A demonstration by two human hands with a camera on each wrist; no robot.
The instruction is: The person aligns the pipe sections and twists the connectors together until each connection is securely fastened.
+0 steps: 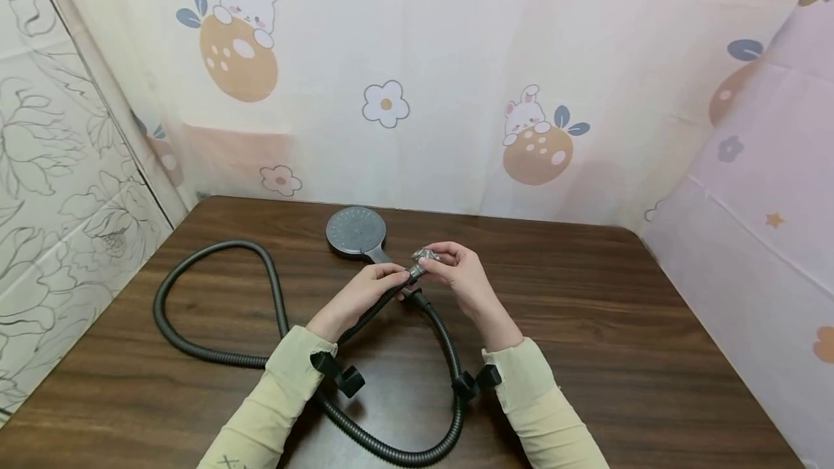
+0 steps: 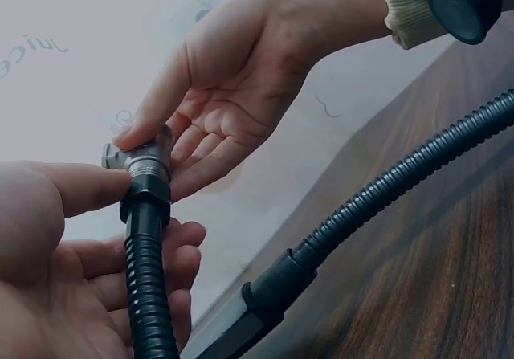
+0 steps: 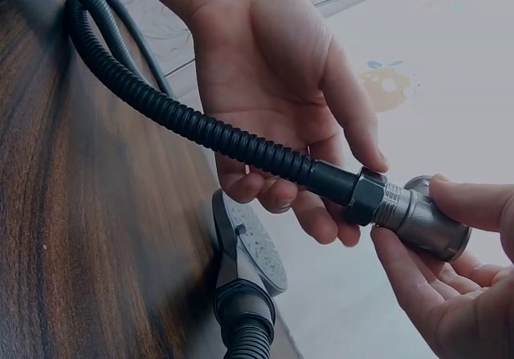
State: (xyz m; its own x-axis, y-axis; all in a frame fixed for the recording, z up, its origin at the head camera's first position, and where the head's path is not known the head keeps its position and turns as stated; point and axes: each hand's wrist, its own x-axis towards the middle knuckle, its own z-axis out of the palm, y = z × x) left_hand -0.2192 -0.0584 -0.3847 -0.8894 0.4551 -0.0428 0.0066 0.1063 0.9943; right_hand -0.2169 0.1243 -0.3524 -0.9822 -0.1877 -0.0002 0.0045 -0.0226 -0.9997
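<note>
A silvery metal pipe fitting [image 3: 438, 232] is pinched between thumb and fingers of my right hand [image 1: 468, 282]. Its threaded end [image 3: 391, 204] goes into a black hex nut [image 3: 367, 198] on one end of the black ribbed hose [image 1: 384, 449]; several threads still show. My left hand [image 1: 358, 299] pinches at that nut, thumb on one side and fingers curled beneath the hose end. The hose's other end joins the handle [image 1: 378, 256] of a grey round shower head [image 1: 356, 230], which lies on the table just beyond the hands.
The hose loops widely over the left side of the brown wooden table [image 1: 586, 353] and bends between the forearms. Printed curtains [image 1: 443, 143] stand behind the table and at both sides. Black camera mounts [image 1: 339, 375] are strapped to the sleeves.
</note>
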